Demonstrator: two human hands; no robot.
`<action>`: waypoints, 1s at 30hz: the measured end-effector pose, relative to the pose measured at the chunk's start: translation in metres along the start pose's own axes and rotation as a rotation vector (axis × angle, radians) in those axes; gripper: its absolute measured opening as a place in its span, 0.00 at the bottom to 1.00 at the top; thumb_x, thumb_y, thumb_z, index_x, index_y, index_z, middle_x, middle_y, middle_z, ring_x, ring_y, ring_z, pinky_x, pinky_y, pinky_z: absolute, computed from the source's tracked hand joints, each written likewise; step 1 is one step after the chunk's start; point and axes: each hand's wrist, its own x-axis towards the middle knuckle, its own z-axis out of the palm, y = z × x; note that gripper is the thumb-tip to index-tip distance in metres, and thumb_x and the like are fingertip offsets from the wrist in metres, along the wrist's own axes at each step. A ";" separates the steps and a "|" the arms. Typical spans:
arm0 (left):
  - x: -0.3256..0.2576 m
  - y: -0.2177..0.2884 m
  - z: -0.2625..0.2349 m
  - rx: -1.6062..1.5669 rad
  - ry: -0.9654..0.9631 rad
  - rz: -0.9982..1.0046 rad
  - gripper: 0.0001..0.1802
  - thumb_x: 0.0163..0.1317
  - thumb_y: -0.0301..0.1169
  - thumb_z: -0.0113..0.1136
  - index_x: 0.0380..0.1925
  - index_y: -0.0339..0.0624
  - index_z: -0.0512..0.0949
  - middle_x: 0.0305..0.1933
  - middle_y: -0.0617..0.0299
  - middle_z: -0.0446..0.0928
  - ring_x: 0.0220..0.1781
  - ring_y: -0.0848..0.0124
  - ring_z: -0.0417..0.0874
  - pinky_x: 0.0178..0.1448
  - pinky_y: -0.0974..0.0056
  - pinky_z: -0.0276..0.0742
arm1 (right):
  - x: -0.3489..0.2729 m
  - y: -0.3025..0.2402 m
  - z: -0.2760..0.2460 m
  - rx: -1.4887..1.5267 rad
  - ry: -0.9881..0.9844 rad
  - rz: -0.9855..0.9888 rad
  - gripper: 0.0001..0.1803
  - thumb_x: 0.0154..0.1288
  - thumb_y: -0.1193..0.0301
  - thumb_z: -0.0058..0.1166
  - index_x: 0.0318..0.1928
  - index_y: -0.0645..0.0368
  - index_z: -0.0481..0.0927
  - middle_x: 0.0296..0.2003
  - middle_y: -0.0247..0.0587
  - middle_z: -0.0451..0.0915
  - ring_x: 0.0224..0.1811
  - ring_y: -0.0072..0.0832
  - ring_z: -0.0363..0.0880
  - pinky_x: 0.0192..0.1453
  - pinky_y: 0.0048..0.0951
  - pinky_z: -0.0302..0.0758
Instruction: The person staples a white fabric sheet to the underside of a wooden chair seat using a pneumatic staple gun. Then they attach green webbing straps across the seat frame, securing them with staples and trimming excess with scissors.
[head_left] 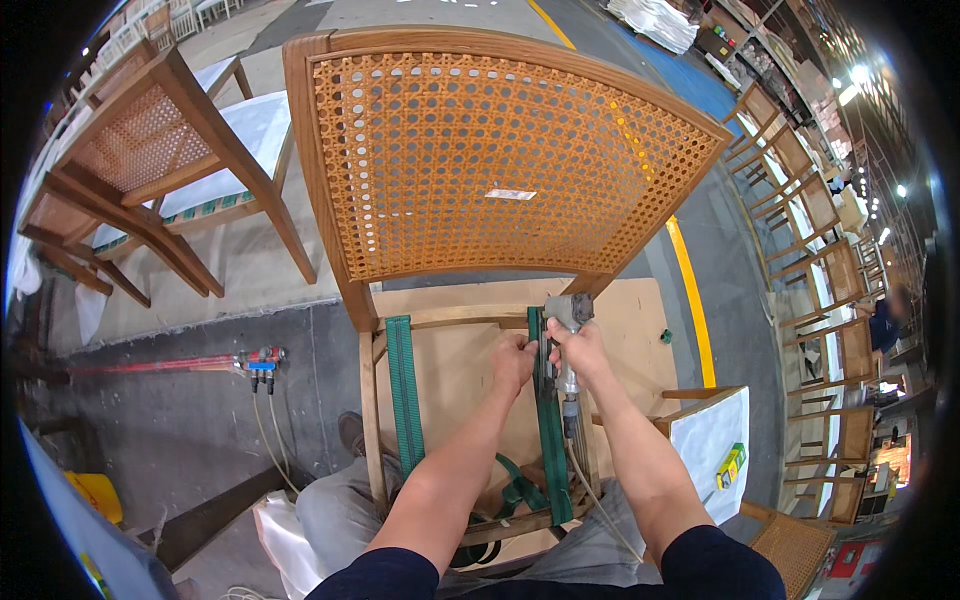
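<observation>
A wooden chair with a woven cane back (pixel 500 160) stands before me, its open seat frame (pixel 372 400) over my lap. Two green webbing straps run front to back across the frame: one on the left (pixel 403 395), one on the right (pixel 550 440). My right hand (pixel 578 345) grips a grey pneumatic stapler (pixel 568 312), its head at the rear rail on the right strap. My left hand (pixel 513 362) pinches that same strap just beside the tool. An air hose (pixel 590 490) trails down from the stapler's handle.
Another cane-backed chair (pixel 150 160) with a white cushion lies tilted at the left. A row of chairs (pixel 820 230) lines the right side. A red hose with a valve fitting (pixel 262 358) lies on the floor. A small table (pixel 705 435) stands at right.
</observation>
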 end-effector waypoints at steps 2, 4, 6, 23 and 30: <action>0.002 0.001 0.009 -0.003 -0.033 -0.051 0.14 0.66 0.41 0.72 0.41 0.42 0.89 0.40 0.51 0.89 0.43 0.55 0.89 0.51 0.53 0.83 | 0.002 0.004 -0.005 -0.016 0.037 -0.001 0.14 0.76 0.61 0.65 0.42 0.60 0.83 0.30 0.36 0.82 0.20 0.23 0.77 0.21 0.31 0.73; 0.003 0.011 0.018 -0.001 -0.073 -0.066 0.14 0.66 0.42 0.72 0.40 0.43 0.89 0.40 0.52 0.89 0.43 0.57 0.89 0.51 0.53 0.82 | 0.006 0.007 -0.017 -0.024 0.058 -0.010 0.14 0.76 0.61 0.66 0.41 0.60 0.83 0.29 0.35 0.81 0.19 0.23 0.77 0.21 0.31 0.73; 0.005 0.010 0.015 0.021 -0.077 -0.065 0.14 0.66 0.42 0.72 0.41 0.43 0.89 0.40 0.52 0.89 0.43 0.57 0.89 0.50 0.53 0.82 | 0.007 0.006 -0.014 -0.027 0.040 -0.002 0.14 0.76 0.61 0.66 0.40 0.60 0.83 0.28 0.35 0.81 0.19 0.23 0.77 0.21 0.31 0.73; 0.011 0.005 0.008 -0.033 -0.048 -0.024 0.09 0.65 0.33 0.73 0.37 0.39 0.89 0.32 0.57 0.87 0.34 0.68 0.83 0.42 0.56 0.78 | 0.003 0.000 -0.006 -0.078 0.024 0.048 0.15 0.75 0.61 0.67 0.40 0.61 0.83 0.31 0.37 0.82 0.19 0.25 0.77 0.20 0.32 0.73; 0.003 0.014 0.009 -0.058 -0.094 -0.096 0.12 0.65 0.38 0.74 0.35 0.39 0.88 0.33 0.54 0.87 0.36 0.63 0.86 0.44 0.55 0.79 | 0.002 0.005 -0.017 -0.055 0.035 0.009 0.15 0.74 0.61 0.68 0.40 0.61 0.83 0.31 0.37 0.82 0.19 0.25 0.77 0.21 0.31 0.73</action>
